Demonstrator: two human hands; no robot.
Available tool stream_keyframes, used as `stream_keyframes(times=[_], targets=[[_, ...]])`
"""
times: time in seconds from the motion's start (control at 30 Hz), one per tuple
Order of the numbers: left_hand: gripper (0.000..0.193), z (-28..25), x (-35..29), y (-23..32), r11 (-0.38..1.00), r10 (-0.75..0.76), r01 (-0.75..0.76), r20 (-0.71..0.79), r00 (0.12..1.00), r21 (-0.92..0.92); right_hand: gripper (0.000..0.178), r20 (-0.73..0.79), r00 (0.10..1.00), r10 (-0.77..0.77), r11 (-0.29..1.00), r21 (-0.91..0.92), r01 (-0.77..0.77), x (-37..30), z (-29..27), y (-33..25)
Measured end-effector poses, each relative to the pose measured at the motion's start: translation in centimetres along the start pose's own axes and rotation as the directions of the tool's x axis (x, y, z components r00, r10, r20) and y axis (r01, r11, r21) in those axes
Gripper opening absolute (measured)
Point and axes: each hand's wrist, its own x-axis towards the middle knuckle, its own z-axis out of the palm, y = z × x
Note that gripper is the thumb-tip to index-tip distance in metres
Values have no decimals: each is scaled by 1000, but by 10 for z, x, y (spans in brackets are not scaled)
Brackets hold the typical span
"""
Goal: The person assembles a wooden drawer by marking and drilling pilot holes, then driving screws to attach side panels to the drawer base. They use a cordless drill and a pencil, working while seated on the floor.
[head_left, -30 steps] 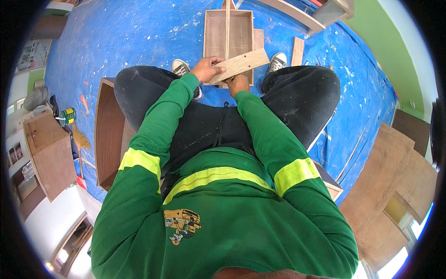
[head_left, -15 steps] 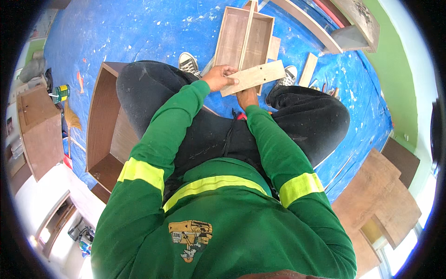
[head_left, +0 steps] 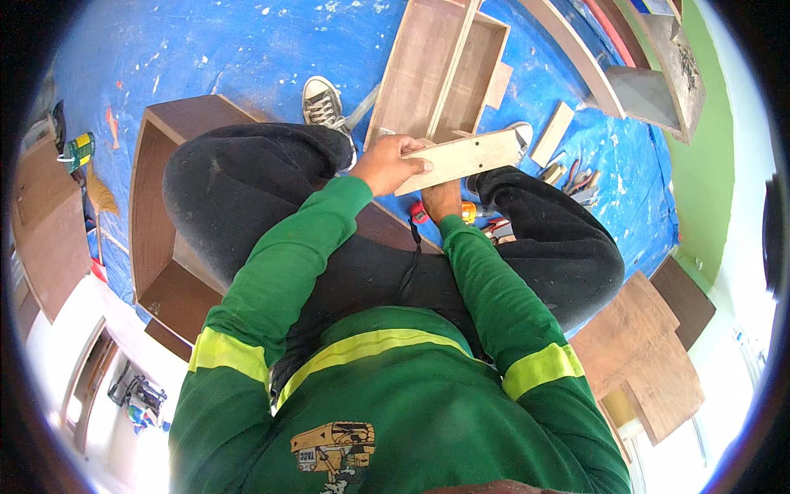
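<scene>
My left hand grips the left end of a pale wooden board, thumb on its upper face. Two small dark holes show toward the board's right half. My right hand is under the board near its left part; the board hides its fingers, so I cannot make out what they hold. Just beyond the board lies a long wooden drawer-like box with a strip along its length. Close to my right wrist are a red round-ended tool and a yellow tool, both partly covered.
Blue sheeting covers the floor. An open brown cabinet box stands by my left knee. To the right lie a loose wood strip and several hand tools. Wooden panels sit at the lower right, a broom at far left.
The view has shifted, and my legs sit differently in it. The board stays in my left hand, its right end now reaching further right. More tools show beside my right wrist.
</scene>
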Motion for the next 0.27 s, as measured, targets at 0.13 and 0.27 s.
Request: stream_keyframes(times=[0.13,0.27], targets=[[58,3,-11,4,999,30,-31,-71,997,-13,42,38,999,15,998,56,-17,5,-14,-18],[53,2,-18,12,998,18,-24,-122,992,-50,49,58,998,9,996,83,-14,7,-12,-18]])
